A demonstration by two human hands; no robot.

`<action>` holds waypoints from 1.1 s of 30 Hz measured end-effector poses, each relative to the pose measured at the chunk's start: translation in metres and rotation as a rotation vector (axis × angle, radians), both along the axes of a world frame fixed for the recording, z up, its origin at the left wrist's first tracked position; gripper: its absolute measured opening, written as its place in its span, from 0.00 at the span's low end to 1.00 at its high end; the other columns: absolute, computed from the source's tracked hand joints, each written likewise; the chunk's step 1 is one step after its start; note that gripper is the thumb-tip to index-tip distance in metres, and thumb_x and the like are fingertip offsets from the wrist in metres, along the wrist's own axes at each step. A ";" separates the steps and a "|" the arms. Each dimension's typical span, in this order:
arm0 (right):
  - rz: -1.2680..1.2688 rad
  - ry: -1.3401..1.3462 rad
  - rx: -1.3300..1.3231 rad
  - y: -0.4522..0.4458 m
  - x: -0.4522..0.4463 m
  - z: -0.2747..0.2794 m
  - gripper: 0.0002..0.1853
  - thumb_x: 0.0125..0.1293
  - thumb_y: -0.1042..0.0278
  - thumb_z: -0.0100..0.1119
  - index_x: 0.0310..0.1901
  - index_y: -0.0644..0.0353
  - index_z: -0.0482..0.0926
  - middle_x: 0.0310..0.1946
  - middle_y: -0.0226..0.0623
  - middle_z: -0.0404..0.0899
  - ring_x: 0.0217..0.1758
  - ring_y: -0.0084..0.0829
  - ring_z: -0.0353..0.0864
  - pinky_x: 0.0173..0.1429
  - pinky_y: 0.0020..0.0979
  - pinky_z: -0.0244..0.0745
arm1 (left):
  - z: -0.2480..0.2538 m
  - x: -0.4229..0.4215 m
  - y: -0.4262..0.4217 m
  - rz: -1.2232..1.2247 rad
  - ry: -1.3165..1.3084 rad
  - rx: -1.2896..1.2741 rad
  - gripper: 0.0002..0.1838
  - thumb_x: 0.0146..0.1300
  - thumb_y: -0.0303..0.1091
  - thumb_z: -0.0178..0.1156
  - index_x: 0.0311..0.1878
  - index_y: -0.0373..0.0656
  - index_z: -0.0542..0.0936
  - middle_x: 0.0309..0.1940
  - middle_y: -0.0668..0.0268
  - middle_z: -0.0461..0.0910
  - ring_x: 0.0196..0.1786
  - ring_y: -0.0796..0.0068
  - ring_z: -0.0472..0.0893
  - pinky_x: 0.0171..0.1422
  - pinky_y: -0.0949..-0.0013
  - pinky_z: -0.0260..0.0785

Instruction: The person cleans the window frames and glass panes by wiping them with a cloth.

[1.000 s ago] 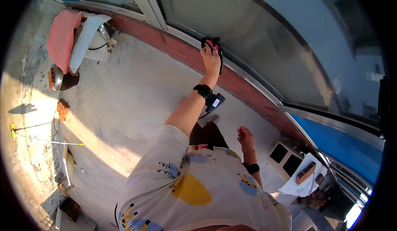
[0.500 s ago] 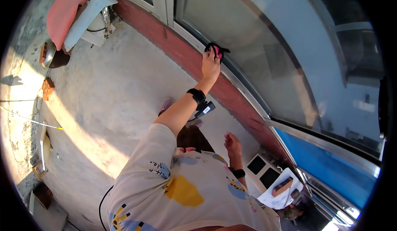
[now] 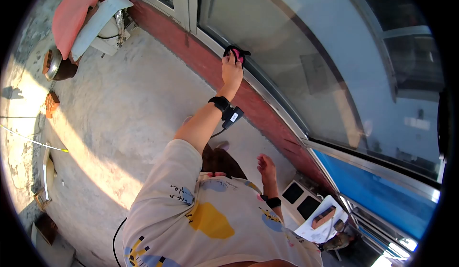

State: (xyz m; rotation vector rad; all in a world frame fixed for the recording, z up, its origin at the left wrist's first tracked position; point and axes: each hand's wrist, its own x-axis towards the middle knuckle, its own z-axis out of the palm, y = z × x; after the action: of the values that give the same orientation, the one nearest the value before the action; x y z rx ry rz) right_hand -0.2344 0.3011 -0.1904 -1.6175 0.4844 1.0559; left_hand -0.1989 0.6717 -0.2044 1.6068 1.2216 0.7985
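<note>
My left hand (image 3: pixel 232 73) reaches up and is closed on a pink and black cloth (image 3: pixel 237 55), pressed at the bottom rail of a large window (image 3: pixel 272 42). A black strap of the cloth sticks out to the right. Around my left wrist is a black band (image 3: pixel 221 103), with a small black box (image 3: pixel 233 117) beside it. Lower down, my right hand (image 3: pixel 266 167) hangs in front of my body with loosely curled fingers and nothing in it. A black band (image 3: pixel 273 202) circles that wrist too.
A red wall base (image 3: pixel 205 64) runs under the window. Covered items with a pink sheet (image 3: pixel 76 16) stand at upper left, near a brick (image 3: pixel 51 104). At lower right are a white unit (image 3: pixel 300 201) and a brick on a board (image 3: pixel 323 217). A cable (image 3: pixel 115 236) passes my side.
The view has turned and shifted. My left hand has shifted along the window rail with the cloth, whose strap hung down earlier and now points right. My right hand stays low.
</note>
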 end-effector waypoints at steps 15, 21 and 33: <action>0.076 -0.018 0.034 0.002 0.006 -0.001 0.12 0.67 0.57 0.55 0.47 0.51 0.80 0.36 0.24 0.81 0.36 0.17 0.75 0.40 0.23 0.71 | 0.002 -0.006 0.000 -0.109 0.017 -0.015 0.26 0.64 0.34 0.51 0.67 0.44 0.67 0.53 0.56 0.69 0.53 0.52 0.74 0.55 0.57 0.69; 0.001 -0.027 0.076 0.002 0.010 0.005 0.12 0.67 0.57 0.54 0.47 0.51 0.79 0.37 0.25 0.81 0.36 0.17 0.75 0.39 0.23 0.71 | 0.005 -0.013 0.031 -0.036 0.075 0.011 0.24 0.66 0.36 0.50 0.65 0.43 0.69 0.52 0.56 0.70 0.49 0.51 0.76 0.52 0.56 0.70; 0.005 -0.071 0.025 0.006 0.010 0.012 0.12 0.67 0.57 0.54 0.45 0.51 0.80 0.36 0.24 0.80 0.36 0.17 0.74 0.39 0.22 0.70 | 0.012 -0.011 0.041 -0.010 0.134 -0.044 0.25 0.66 0.36 0.51 0.66 0.45 0.68 0.54 0.54 0.69 0.53 0.51 0.75 0.54 0.57 0.69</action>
State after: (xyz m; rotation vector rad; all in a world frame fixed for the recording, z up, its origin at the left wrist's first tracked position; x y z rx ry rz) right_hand -0.2249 0.3072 -0.1785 -1.6291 0.4182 1.0008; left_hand -0.2104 0.7131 -0.1920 1.6513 1.3156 0.6613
